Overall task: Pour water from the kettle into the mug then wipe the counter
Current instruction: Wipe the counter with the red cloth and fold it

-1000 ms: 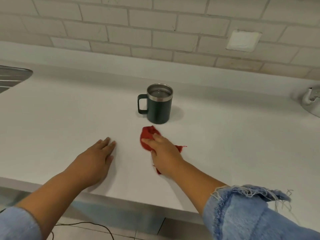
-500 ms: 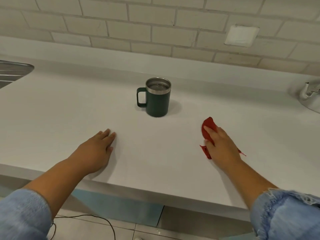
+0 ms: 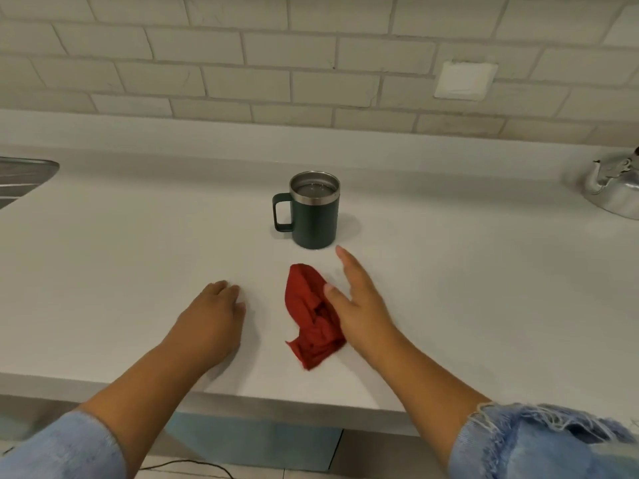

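Two hands in play, left hand (image 3: 211, 319) and right hand (image 3: 359, 305). One red cloth (image 3: 307, 312), touching the right hand's thumb. One green mug (image 3: 314, 223), just past that hand's fingertips. One kettle (image 3: 615, 191), well off to its right. One wall plate (image 3: 465, 80), far beyond. One counter (image 3: 138, 254) beneath them all.

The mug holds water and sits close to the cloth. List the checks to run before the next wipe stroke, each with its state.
1. Mug upright, apart from the red cloth: ok, a gap shows.
2. Right hand gripping the cloth: not ok, fingers straight, none curled round it.
3. Its fingertips clear of the mug: ok, but close.
4. Left hand flat on the counter: ok.
5. Kettle out of the stroke's path: ok, far right.
6. Counter dry: cannot tell.
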`<state>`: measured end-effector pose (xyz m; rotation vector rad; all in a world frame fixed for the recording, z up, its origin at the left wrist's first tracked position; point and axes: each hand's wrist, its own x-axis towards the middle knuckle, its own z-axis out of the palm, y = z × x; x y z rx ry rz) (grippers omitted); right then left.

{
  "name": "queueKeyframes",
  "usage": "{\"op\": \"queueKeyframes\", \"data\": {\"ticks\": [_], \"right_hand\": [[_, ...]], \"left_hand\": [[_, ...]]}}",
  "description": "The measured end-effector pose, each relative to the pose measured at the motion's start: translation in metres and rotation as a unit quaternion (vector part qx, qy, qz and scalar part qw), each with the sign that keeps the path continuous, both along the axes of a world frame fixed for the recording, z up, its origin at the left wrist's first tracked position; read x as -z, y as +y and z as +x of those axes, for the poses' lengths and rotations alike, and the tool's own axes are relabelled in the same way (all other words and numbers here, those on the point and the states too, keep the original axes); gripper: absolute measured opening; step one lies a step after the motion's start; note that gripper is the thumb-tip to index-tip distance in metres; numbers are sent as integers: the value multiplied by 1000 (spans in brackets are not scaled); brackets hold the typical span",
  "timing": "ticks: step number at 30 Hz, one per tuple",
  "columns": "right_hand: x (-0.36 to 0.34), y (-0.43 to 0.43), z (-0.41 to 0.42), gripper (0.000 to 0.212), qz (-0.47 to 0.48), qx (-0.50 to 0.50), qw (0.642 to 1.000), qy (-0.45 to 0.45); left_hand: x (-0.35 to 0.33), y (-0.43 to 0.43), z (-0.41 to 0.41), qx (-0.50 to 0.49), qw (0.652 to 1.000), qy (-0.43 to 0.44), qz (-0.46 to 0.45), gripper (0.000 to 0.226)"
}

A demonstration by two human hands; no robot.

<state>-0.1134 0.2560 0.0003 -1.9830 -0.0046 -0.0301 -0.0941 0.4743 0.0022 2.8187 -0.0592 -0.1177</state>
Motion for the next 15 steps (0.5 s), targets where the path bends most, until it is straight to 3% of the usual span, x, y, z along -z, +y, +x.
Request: {"op": "queueKeyframes", "data": {"ticks": [2, 4, 6, 8, 12, 15], "right_hand": [[-2, -31, 2, 53, -71, 126, 987, -68], [6, -61, 3, 52, -188, 193, 962, -48], [17, -75, 1, 54, -267, 196, 944, 0], [27, -76, 4, 52, -338, 175, 925, 3], [31, -74, 11, 48, -398, 150, 905, 1], [34, -74, 11, 47, -406, 153, 901, 1]], "left_hand": [[-7, -36, 4, 17, 997, -43, -63, 53], [-6, -80, 1, 108, 992, -29, -56, 62], [5, -113, -5, 190, 982, 3, 19, 71], [19, -120, 0, 230, 970, -22, 76, 70], [29, -85, 40, 289, 949, -100, 78, 52], [32, -46, 69, 243, 958, -150, 16, 50]]}}
